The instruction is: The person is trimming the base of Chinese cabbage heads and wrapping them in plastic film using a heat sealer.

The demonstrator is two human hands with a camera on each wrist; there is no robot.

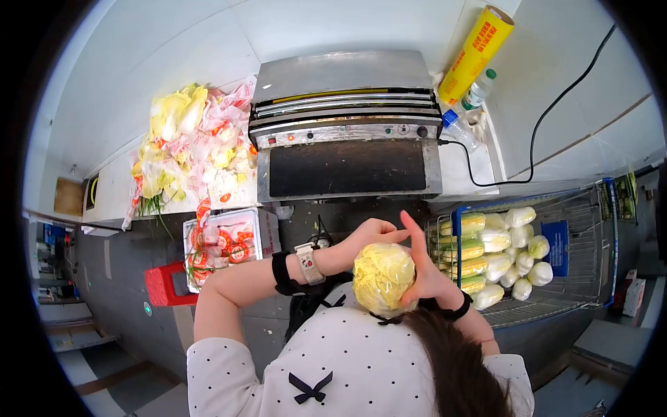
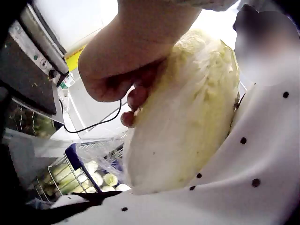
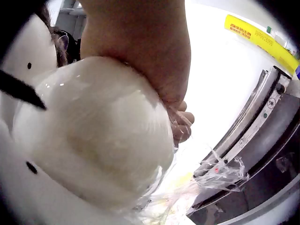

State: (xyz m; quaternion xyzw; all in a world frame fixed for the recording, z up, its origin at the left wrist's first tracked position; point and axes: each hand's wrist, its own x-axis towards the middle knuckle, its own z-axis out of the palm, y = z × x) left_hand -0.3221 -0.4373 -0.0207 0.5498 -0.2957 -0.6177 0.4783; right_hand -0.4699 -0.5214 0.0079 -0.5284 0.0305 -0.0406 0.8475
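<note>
A napa cabbage (image 1: 383,279) in clear cling film is held upright against the person's chest, leafy yellow top toward the head camera. My left hand (image 1: 372,243), with a watch on its wrist, bends round the front side of it; in the left wrist view its curled fingers (image 2: 137,97) lie against the leaves. My right hand (image 1: 429,279) grips the cabbage from the right, thumb near the top and one finger pointing away from the body. The white base (image 3: 98,136) fills the right wrist view, where loose film (image 3: 222,176) trails beside it.
A film wrapping machine (image 1: 347,132) stands ahead on the counter. Cabbage leaves and bags (image 1: 194,139) are piled left of it. Below stands a white foam box (image 1: 260,240) near a red stool (image 1: 163,285). At right, a shopping cart (image 1: 590,243) holds wrapped vegetables. A yellow film roll (image 1: 476,55) leans behind.
</note>
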